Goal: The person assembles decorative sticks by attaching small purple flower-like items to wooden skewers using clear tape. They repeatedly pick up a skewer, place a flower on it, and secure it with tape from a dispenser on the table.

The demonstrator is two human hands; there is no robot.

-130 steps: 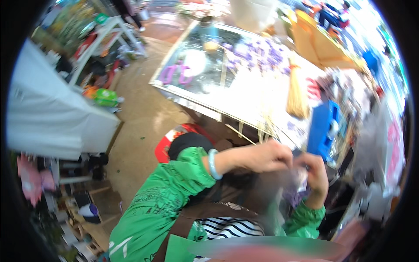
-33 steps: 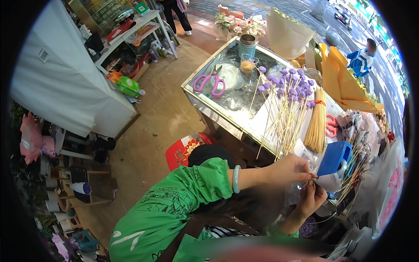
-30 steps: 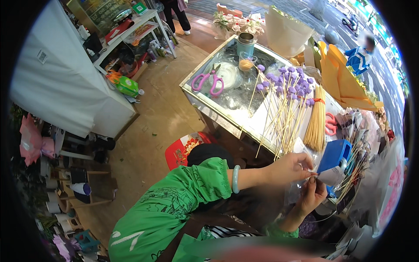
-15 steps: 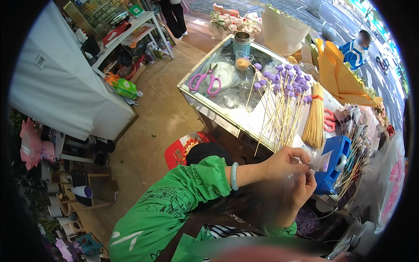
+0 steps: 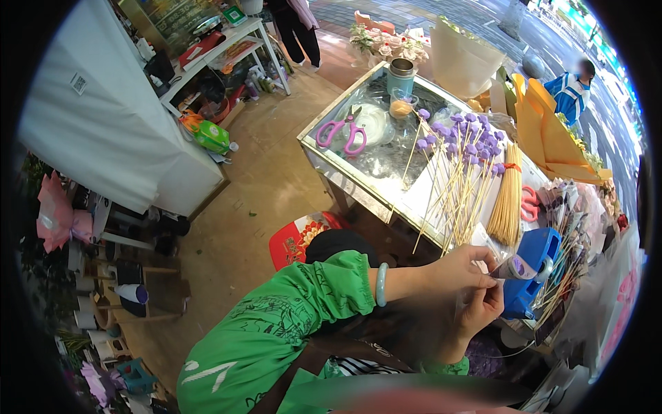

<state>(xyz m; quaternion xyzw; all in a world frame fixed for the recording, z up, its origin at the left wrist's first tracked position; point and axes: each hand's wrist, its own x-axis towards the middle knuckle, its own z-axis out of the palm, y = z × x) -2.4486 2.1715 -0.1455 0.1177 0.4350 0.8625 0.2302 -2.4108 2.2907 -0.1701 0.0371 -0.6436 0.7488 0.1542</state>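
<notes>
Side by side, my left hand (image 5: pixel 465 269) and my right hand (image 5: pixel 481 308) are closed in a pinch, fingertips almost touching. Between them is a small purple-and-white wrapped piece (image 5: pixel 516 267); its exact kind is too small to make out. It sits right against the front of a blue tape dispenser (image 5: pixel 527 297). Beyond my hands, on the glass-topped table, lie many thin sticks with purple tips (image 5: pixel 476 134). A bundle of bare bamboo sticks (image 5: pixel 507 200), tied with red, lies beside them.
Purple-handled scissors (image 5: pixel 345 131), a blue-green thermos (image 5: pixel 400 77) and red-handled scissors (image 5: pixel 529 203) rest on the table (image 5: pixel 338 165). Wrapped sticks (image 5: pixel 565 207) crowd the right side. A red stool (image 5: pixel 284 248) stands by my left arm. People stand farther off.
The whole view has shifted, so things sit a little lower and farther right. My hands remain pinched together by the dispenser; the wrapped piece has turned, showing more purple.
</notes>
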